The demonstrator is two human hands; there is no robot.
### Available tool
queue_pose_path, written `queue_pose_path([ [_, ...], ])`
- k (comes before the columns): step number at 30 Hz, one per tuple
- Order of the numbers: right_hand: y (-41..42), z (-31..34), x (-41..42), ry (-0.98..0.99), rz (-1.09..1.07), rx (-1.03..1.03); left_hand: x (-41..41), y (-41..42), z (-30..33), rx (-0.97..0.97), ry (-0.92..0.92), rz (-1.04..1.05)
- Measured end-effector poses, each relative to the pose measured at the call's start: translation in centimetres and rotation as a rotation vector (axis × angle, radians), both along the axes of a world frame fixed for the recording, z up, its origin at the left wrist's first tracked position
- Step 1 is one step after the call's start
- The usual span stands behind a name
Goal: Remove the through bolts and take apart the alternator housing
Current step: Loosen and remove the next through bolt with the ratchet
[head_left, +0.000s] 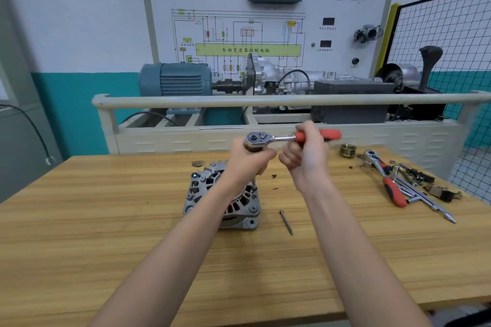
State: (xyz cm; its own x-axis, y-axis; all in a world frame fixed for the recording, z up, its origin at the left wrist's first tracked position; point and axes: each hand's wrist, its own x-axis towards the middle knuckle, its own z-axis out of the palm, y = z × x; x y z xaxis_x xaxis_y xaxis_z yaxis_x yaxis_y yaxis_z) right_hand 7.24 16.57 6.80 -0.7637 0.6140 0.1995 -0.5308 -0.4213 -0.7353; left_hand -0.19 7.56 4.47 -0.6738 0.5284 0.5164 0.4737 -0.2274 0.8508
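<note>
A grey aluminium alternator (204, 194) stands on the wooden bench (106, 220), partly hidden by my left forearm. A ratchet wrench (268, 138) with a red handle sits above it on a long extension whose lower end (254, 184) meets the housing's right rim. My left hand (249, 160) grips the extension just under the ratchet head. My right hand (308, 152) grips the red handle. One removed through bolt (286, 221) lies on the bench to the right of the alternator.
A brass-coloured pulley (348, 151) lies at the back right. Beside it lie a second red-handled ratchet (385, 180), extension bars (427, 202) and several small parts (435, 188). A training rig with a railing (265, 101) stands behind the bench.
</note>
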Motion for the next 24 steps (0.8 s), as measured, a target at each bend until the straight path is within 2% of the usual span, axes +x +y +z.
queue_pose_path([
  [3, 2.5, 2.3, -1.2, -0.156, 0.304, 0.131, -0.5, -1.2, 0.9, -0.195, 0.094, -0.174],
  [6, 3.4, 2.9, -2.1, -0.158, 0.394, 0.124, -0.2, -0.3, 1.3, -0.239, 0.067, -0.153],
  [8, 2.8, 2.5, -2.0, -0.109, 0.315, 0.031, 0.0, 0.6, 1.0, -0.165, 0.007, -0.096],
  [11, 1.0, 0.1, -0.8, -0.002, 0.034, -0.08, 0.1, 1.4, 0.1, -0.009, -0.013, 0.046],
  [13, -0.9, -1.6, 0.2, 0.085, -0.135, -0.098, 0.3, 1.7, -0.3, 0.099, -0.031, 0.13],
  [16, -2.9, -2.8, 0.8, 0.179, -0.226, -0.099, 0.8, 2.1, -0.6, 0.168, -0.051, 0.226],
  [18, -2.6, -2.3, 0.7, 0.151, -0.22, -0.098, 0.6, 1.6, -0.5, 0.104, -0.043, 0.175],
  [20, -1.2, -1.2, 0.3, 0.065, -0.139, -0.072, -0.1, 0.5, 0.0, -0.039, 0.015, 0.031],
  [24, 1.8, 2.1, -1.0, -0.148, 0.22, 0.106, -1.1, -1.7, 1.4, -0.22, 0.1, -0.239],
])
